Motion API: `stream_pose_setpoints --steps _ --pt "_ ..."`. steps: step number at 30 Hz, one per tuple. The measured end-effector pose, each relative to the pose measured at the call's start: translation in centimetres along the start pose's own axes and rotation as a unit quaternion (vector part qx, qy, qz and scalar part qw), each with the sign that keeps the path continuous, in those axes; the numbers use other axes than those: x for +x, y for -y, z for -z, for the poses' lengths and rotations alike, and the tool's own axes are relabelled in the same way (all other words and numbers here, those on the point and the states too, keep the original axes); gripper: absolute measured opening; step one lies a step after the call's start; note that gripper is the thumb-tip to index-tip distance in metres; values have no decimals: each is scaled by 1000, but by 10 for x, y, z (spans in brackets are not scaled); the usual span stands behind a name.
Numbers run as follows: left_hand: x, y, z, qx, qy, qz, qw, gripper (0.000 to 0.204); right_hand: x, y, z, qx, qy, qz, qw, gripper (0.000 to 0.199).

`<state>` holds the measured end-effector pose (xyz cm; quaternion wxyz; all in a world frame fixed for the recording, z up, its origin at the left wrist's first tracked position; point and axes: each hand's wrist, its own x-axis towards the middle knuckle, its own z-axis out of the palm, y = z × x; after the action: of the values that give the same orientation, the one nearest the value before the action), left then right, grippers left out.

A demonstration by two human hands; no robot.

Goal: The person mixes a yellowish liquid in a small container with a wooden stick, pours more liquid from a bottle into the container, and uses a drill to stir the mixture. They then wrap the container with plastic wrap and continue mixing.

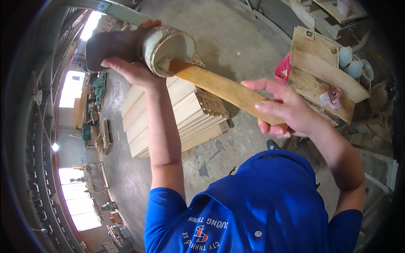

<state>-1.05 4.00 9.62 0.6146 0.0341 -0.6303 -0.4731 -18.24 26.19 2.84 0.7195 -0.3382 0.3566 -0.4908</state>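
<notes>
My left hand [134, 67] grips a round container [139, 45] with a dark body and a pale, glue-caked rim, tilted so its open mouth faces me. My right hand [284, 109] holds a flat wooden stick [219, 86] by its near end. The stick's far tip reaches into the container's mouth, touching whitish paste inside. Both arms are raised in front of my blue shirt.
Below the hands a stack of pale wooden boards [177, 116] lies on the concrete floor [236, 38]. A wooden crate-like stand [325, 71] at the right carries white cups [350, 61] and a red bag [282, 69]. More wood piles stand at the far left.
</notes>
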Motion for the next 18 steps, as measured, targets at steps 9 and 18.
stream_pose_setpoints --steps 9,18 --pt "2 4 -3 -225 -10 -71 972 72 11 -20 -22 263 110 -53 957 44" --pt "-14 44 -10 -129 -199 -127 963 67 51 -49 -59 500 124 10 857 39"
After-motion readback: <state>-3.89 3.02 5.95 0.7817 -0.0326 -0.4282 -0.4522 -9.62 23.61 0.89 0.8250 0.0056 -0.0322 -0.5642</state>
